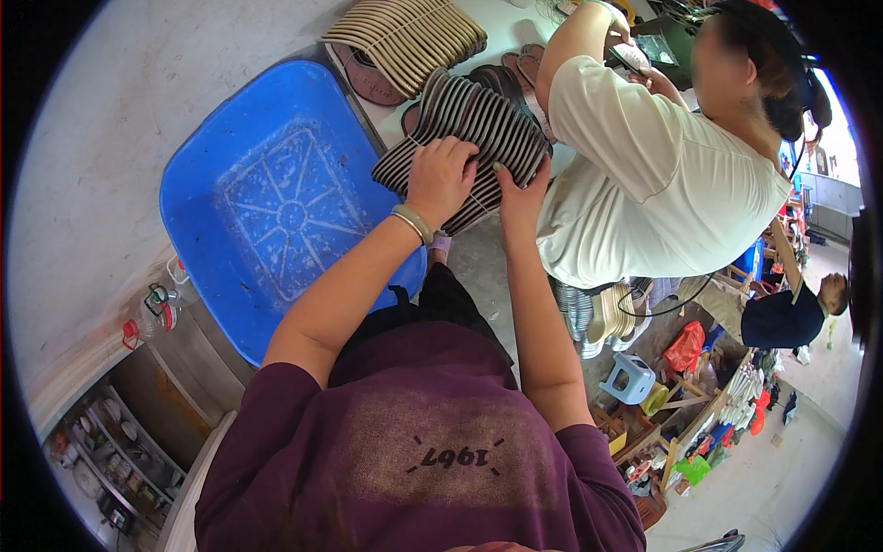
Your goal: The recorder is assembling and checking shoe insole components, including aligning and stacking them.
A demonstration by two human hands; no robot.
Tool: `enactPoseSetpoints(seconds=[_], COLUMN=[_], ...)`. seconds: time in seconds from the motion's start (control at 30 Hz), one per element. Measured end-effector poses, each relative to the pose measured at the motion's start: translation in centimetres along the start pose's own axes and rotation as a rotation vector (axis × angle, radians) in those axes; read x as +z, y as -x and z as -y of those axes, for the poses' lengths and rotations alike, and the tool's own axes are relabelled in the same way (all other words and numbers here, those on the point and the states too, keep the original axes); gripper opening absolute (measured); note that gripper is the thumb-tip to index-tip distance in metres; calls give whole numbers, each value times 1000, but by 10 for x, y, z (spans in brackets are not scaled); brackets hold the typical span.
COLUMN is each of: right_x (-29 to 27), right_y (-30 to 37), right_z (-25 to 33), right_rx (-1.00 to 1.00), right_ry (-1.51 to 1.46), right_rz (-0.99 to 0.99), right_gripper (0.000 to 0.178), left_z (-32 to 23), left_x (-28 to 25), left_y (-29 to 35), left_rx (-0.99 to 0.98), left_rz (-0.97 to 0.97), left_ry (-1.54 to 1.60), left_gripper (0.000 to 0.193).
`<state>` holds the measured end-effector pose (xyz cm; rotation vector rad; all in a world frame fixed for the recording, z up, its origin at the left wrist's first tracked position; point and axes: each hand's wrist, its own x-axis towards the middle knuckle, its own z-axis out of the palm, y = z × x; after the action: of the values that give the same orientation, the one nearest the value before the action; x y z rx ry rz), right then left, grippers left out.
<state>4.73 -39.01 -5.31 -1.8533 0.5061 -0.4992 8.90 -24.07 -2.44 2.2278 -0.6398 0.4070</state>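
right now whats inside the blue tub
Nothing sits in the blue tub: only its raised star pattern and some scuffs show. Its near right corner is covered by the left hand and forearm.

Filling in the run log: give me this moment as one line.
left hand: on stack of soles | right hand: gripping stack edge | blue tub: beside

Two sole stacks [464, 129] [409, 37], one blue tub [276, 202], two hands [441, 179] [522, 193]
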Motion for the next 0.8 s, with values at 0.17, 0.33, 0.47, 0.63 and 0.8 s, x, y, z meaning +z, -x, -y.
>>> enactPoseSetpoints(seconds=[0.17,0.33,0.47,0.63,0.8], right_x=[-3,-10,-14,-6,-16], right_y=[7,15,29,40,44], right_z=[7,14,28,35,32], right_rx=[28,-66,-109,-311,-444], right_ry=[-103,111,245,457,581], right_rz=[39,68,88,45,41], right_gripper=[87,88,89,89,87], left_z=[8,7,5,0,-2], left_x=[1,1,-2,-8,-10], left_y=[5,-1,0,-11,-26], left_rx=[-82,1,73,90,85], left_rz=[-69,-64,-16,152,294], left_ry=[52,-7,-123,-287,-328], left_gripper=[18,16,13,9,8])
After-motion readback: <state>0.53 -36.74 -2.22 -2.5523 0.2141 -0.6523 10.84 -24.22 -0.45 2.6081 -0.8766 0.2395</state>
